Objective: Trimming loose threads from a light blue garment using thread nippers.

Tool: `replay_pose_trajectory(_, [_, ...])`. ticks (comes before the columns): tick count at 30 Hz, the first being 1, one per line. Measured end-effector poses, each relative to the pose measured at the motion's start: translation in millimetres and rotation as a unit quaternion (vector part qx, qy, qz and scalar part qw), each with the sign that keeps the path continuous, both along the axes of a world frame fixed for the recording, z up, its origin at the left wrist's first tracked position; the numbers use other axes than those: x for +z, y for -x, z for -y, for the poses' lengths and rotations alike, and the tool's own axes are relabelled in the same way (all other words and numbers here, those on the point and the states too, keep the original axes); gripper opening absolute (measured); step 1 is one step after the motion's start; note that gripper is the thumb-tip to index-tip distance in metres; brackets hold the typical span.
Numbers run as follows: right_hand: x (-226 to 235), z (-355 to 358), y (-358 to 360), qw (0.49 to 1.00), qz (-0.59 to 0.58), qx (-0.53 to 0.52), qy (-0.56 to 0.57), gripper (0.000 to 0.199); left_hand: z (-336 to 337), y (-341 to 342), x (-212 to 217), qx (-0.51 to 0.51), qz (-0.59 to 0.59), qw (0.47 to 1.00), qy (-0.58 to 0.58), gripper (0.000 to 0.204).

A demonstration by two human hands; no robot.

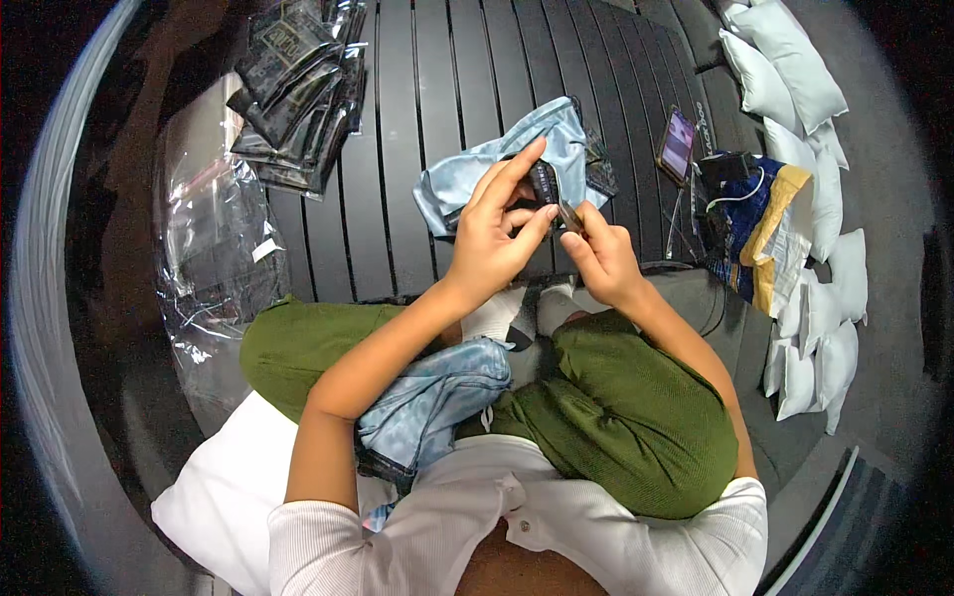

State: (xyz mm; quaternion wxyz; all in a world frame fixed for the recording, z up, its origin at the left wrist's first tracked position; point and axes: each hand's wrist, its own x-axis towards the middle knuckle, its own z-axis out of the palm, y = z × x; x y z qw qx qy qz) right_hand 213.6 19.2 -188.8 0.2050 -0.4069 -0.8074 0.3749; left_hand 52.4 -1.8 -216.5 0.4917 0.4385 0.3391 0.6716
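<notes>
Before us, over crumpled, pale-blue satiny cloth [564,127], the left hand [500,226] is gripping a narrow black piece [543,183] — the right hand [608,256] pinching a slim, seemingly metal tool [569,216]; steady support is probably helping.

light: indoor, fairly even, direction unclear | shadows: soft | exposure: white pillow [224,487] near-clipped | glare: clear plastic bag [214,226], black packets [286,50] | phone screen [678,144] lit | focus: left hand [492,236], right hand [610,260] fairly sharp | rim: fisheye bend, black vignette, grain
</notes>
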Motion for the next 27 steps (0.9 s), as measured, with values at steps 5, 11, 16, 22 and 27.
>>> replay_pose_trajectory(5, [-1.1, -0.3, -0.3, 1.000, -0.004, 0.001, 0.004, 0.021, 1.5, 5.3, 1.7, -0.004, -0.074, 0.997, -0.003, 0.047])
replay_pose_trajectory(11, [-1.1, 0.4, -0.6, 1.000, -0.004, 0.001, 0.009, 0.021, 1.8, 5.0, 4.1, -0.001, -0.118, 0.993, 0.011, 0.038])
replay_pose_trajectory(16, [-2.8, 1.2, -0.7, 1.000, -0.008, -0.004, 0.004, 0.021, 1.6, 4.8, 4.1, 0.010, -0.124, 0.992, 0.005, 0.038])
replay_pose_trajectory(22, [-0.5, -1.1, -0.6, 1.000, -0.003, 0.000, 0.008, 0.022, 1.0, 5.8, 7.5, 0.007, -0.129, 0.992, 0.007, 0.038])
replay_pose_trajectory(27, [-3.4, -0.3, 0.2, 1.000, -0.010, -0.005, 0.014, 0.021, 0.5, 6.9, 5.9, 0.010, -0.126, 0.992, 0.011, 0.038])
